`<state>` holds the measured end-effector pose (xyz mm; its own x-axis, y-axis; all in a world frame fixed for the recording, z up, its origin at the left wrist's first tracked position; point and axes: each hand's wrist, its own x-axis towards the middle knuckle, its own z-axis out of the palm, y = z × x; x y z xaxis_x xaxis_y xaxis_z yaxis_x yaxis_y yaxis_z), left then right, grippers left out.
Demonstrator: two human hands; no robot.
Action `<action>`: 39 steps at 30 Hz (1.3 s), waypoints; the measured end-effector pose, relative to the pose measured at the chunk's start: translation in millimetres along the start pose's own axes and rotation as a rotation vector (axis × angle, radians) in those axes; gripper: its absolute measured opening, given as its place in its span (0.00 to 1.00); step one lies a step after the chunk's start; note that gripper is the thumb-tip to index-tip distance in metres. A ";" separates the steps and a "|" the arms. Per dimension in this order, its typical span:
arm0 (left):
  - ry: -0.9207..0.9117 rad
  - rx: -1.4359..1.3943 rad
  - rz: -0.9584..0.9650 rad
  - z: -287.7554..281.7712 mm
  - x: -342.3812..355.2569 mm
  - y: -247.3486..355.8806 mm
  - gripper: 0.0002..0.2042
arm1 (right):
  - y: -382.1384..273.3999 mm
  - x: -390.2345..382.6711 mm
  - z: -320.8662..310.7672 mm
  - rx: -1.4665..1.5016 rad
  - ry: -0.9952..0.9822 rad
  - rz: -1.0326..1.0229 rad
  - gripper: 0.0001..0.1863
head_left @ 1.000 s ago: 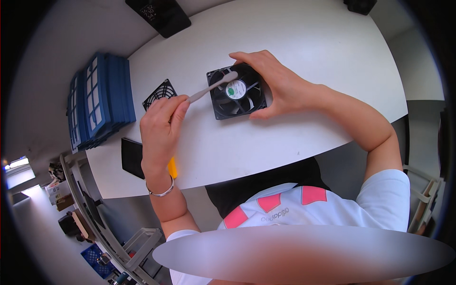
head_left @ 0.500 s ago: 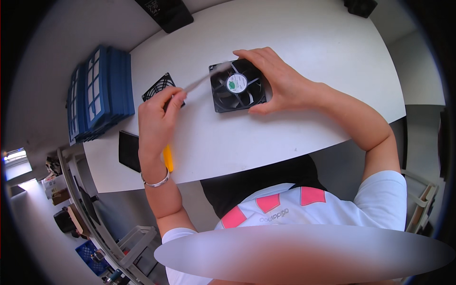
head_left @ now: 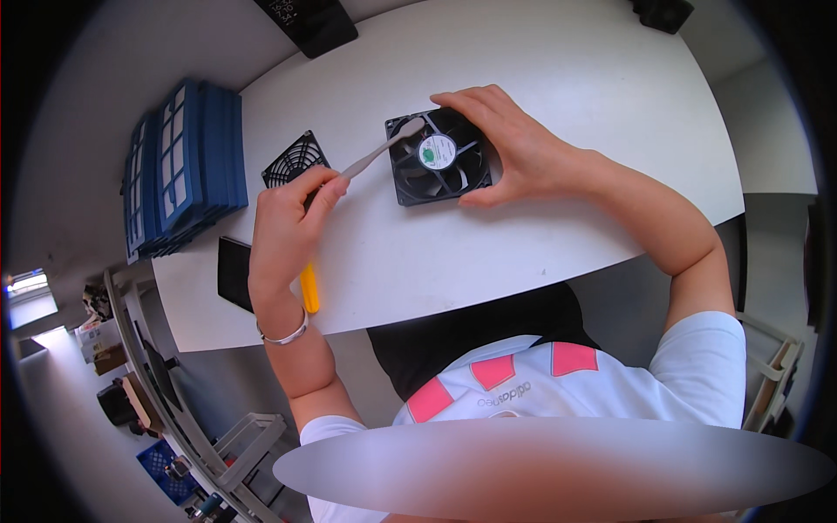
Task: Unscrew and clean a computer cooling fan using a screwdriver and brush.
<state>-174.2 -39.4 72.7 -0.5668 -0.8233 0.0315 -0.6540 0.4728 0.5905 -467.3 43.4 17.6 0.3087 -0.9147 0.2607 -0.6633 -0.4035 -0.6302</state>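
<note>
A white table (grey wall alongside) bears the square black fan.

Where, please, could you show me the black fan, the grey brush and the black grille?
Black fan (head_left: 438, 152): head view, on its round central hub.
Grey brush (head_left: 375, 156): head view, on its slim handle.
Black grille (head_left: 296, 158): head view, on its ringed face.

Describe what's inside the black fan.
The fan shows dark blades around a round white label. What's behind the label is hidden, and the thin grey tool covers part of the upper left.
</note>
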 end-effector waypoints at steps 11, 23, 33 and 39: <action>-0.213 0.000 -0.052 -19.9 -3.3 -2.1 0.11 | -0.5 0.4 -1.1 -0.031 -0.026 -0.017 0.53; -0.125 -0.002 -0.017 -20.6 -6.6 -2.7 0.10 | 1.2 -1.2 0.3 -0.043 0.004 -0.019 0.52; -0.017 -0.336 0.059 -17.5 -10.5 1.6 0.08 | -0.2 -2.1 -2.2 0.000 0.001 -0.008 0.39; -0.183 -0.627 0.148 -27.9 -11.4 -1.8 0.11 | 2.0 -4.9 -2.3 -0.091 -0.004 -0.032 0.38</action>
<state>-152.6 -39.7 93.8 -0.7403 -0.6708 0.0435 -0.1789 0.2590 0.9492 -471.7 47.0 16.8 0.3334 -0.9012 0.2770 -0.7120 -0.4333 -0.5526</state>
